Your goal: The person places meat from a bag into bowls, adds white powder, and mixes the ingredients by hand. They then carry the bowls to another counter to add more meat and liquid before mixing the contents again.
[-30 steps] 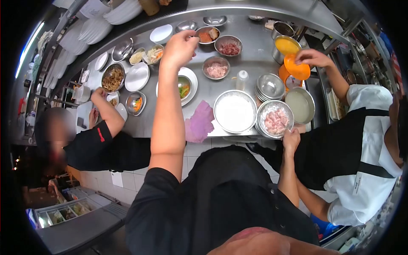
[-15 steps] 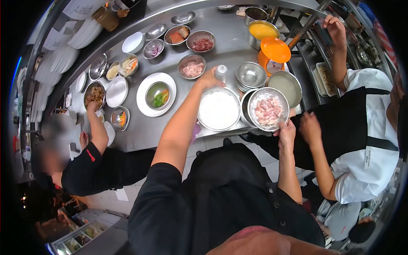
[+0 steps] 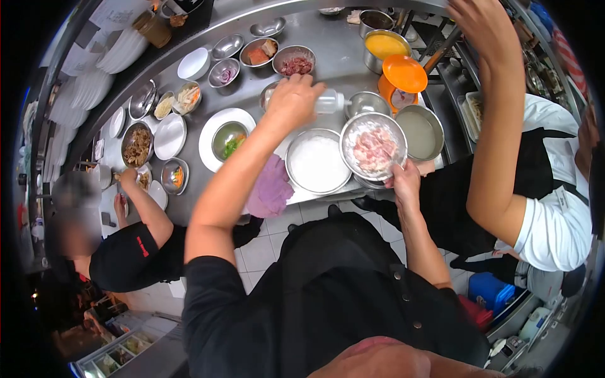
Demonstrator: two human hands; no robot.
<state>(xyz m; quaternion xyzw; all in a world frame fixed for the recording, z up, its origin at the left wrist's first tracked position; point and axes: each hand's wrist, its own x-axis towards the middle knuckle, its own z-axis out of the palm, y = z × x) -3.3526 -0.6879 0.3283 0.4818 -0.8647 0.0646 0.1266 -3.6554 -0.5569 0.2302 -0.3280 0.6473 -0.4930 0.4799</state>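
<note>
My left hand (image 3: 293, 101) is closed around a clear plastic squeeze bottle (image 3: 328, 102), tipped on its side with its nozzle towards the right. My right hand (image 3: 405, 183) grips the rim of a metal bowl (image 3: 372, 118) with raw pale-pink meat pieces (image 3: 375, 150) inside, dusted white. The bowl is held tilted beside a wide round pan (image 3: 318, 160) of white powder. Empty stacked metal bowls (image 3: 367, 103) stand just behind it. Another metal bowl (image 3: 265, 96) is mostly hidden behind my left hand.
Several small ingredient bowls (image 3: 295, 61) line the steel counter. A plate (image 3: 210, 129) bears a bowl of greens. A purple cloth (image 3: 271, 186) hangs at the front edge. Right are an orange container (image 3: 404, 74) and pots (image 3: 421, 132). Co-workers stand left (image 3: 135, 249) and right (image 3: 504, 170).
My left hand has lifted the upright bottle and tipped it sideways. My right hand has brought the meat bowl slightly left and up. The right co-worker's arm now reaches forward.
</note>
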